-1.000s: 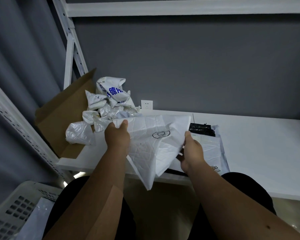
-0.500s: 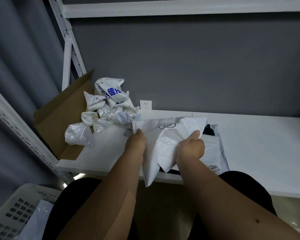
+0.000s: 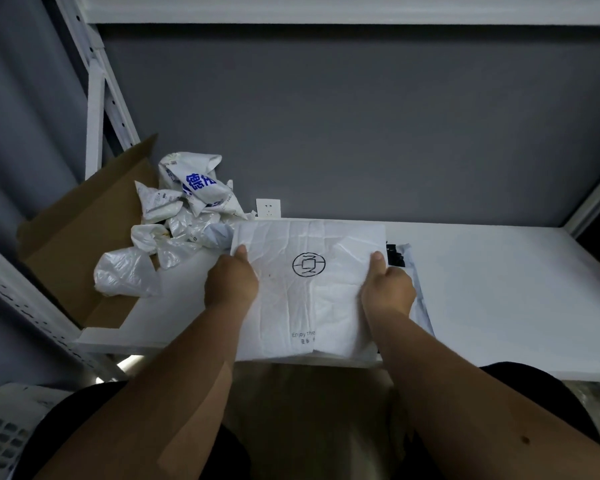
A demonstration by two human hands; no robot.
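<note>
Grey wall [image 3: 326,116] and a white rack upright [image 3: 97,98] form the background; a white desk [image 3: 499,289] spans the lower half of the head view. A white mailer bag [image 3: 309,306] lies spread at the desk's front edge, left of centre, with its round black logo [image 3: 309,264] facing up and its near end overhanging that edge slightly. The left grip [image 3: 231,285] pinches the bag's left side, thumb on top and fingers hidden beneath. The right grip [image 3: 388,294] pinches the right side in the same way. The sheet looks flat but creased between the two.

A second, grey mailer [image 3: 423,306] lies under the bag's right side, with a black strip [image 3: 395,255] showing past the bag's far right corner. At the desk's left edge an open cardboard box [image 3: 84,244] holds crumpled bags [image 3: 187,209], some spilling onto the desk. A wall socket [image 3: 268,207] sits at the desk's back edge, and a white basket [image 3: 4,427] stands below the front-left corner.

Progress, as judged: the bag appears opened out and flattened, so the smoothing step is largely complete. Folding or stacking it seems not yet done, and the crumpled bags presumably remain to be treated.
</note>
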